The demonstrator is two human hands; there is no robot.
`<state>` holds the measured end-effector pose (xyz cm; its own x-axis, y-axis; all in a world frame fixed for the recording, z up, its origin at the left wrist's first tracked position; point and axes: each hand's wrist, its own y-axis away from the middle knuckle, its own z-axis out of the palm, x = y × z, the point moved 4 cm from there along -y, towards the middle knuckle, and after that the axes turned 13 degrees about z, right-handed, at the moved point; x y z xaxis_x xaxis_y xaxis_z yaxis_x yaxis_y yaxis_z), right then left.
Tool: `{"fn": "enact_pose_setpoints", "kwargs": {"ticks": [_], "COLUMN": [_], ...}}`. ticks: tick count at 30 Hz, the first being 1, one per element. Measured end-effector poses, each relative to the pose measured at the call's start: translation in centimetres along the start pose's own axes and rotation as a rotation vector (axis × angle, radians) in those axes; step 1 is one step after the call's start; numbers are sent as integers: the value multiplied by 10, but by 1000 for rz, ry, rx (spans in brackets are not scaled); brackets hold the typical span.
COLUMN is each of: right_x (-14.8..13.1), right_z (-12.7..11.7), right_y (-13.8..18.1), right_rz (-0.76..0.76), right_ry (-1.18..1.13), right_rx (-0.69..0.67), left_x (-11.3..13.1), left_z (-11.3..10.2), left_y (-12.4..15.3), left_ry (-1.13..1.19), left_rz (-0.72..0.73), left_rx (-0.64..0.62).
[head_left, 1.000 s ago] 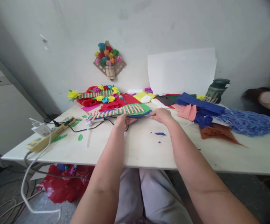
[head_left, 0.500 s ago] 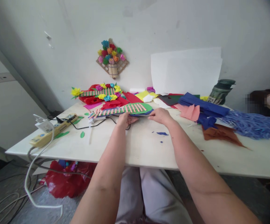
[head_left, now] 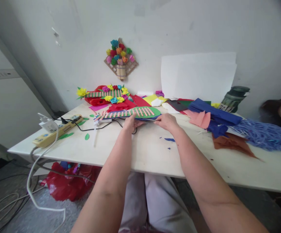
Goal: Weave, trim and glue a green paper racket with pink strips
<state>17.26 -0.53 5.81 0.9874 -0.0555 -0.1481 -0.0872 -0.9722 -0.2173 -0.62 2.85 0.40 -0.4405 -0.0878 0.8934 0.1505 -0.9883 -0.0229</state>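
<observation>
A slipper-shaped green panel point(head_left: 156, 111) with a lattice of pink strips and a blue edge is held tilted just above the white table. My left hand point(head_left: 132, 123) grips its near edge from below, the thumb on top and the fingers partly hidden under it. At the right end my right hand point(head_left: 166, 122) pinches the blue edge. A white glue gun point(head_left: 95, 129) with a black cord lies at the panel's left end, partly covered. Small blue paper scraps point(head_left: 169, 139) lie in front of my right hand.
A yellow power strip point(head_left: 58, 131) with a white charger sits at left, near green paper leaves point(head_left: 86, 136). Behind lies a flower-trimmed lattice piece point(head_left: 103, 94). Coloured paper point(head_left: 214, 111), blue shredded strands point(head_left: 266, 134) and a dark green bottle point(head_left: 234, 98) occupy the right.
The camera view has shifted slightly, so the scene sits a little to the right. Both hands keep their hold on the panel, which looks slightly flatter.
</observation>
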Motion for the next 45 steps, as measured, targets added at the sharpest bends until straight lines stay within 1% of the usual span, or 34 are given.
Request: {"fn": "enact_pose_setpoints", "kwargs": {"ticks": [3,9,17,23,28,35,40,45], "right_x": [-2,-7,-7,-8,-9,-9,-9,-5], "right_z": [0,1,-1,-3,-2,2,3,2], "right_y": [1,3,3,5,6,4,4,3], "right_rz": [-9,-9,12,33,60,59,52,62], "right_ry": [6,22,36,63,78,77,73,49], "right_rx": [5,-1,-18,-25,-39,-54,-56,-52], "left_x": [2,2,7,9,8,9,5,4], "left_z": [-1,-4,2,5,5,7,5,4], "left_y": [-1,-3,3,4,4,7,5,3], "left_ry": [-25,-124,-147,-149,-108,-109,-102,-93], "left_rz": [61,70,136,178,169,156,118,152], "left_rx": [34,89,38,30,65,40,61,70]}}
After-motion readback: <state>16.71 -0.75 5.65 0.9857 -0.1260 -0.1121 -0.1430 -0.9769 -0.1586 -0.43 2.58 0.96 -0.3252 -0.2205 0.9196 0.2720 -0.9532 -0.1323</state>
